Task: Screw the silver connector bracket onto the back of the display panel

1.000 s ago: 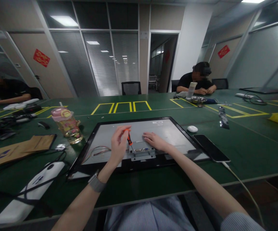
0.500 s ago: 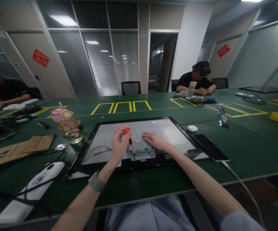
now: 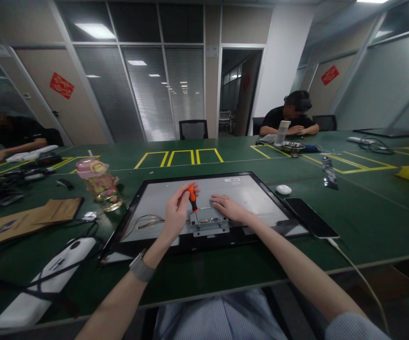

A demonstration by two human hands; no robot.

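My left hand (image 3: pixel 177 208) is closed around the orange and black handle of a screwdriver (image 3: pixel 192 198). The shaft points down, its tip at the left end of a grey metal bracket (image 3: pixel 209 228) with connector ports. This bracket sits near the front edge of a display panel (image 3: pixel 176 189), which lies with its grey back upward inside a black frame. My right hand (image 3: pixel 227 208) rests with fingers stretched out on the panel, just behind the bracket's right half. Thin coloured wires (image 3: pixel 139 222) run from the bracket's left side across the panel.
Left of the panel are a drink bottle (image 3: pixel 100 185), a brown paper envelope (image 3: pixel 23 219) and a white power strip (image 3: pixel 45 283). A phone (image 3: pixel 311 217) on a cable and a white earbud case (image 3: pixel 283 189) lie to the right. Two people sit across the green table (image 3: pixel 240 278).
My left hand has shifted its fingers on the screwdriver, so more of the handle shows and it stands slightly differently. My right hand stays in place.
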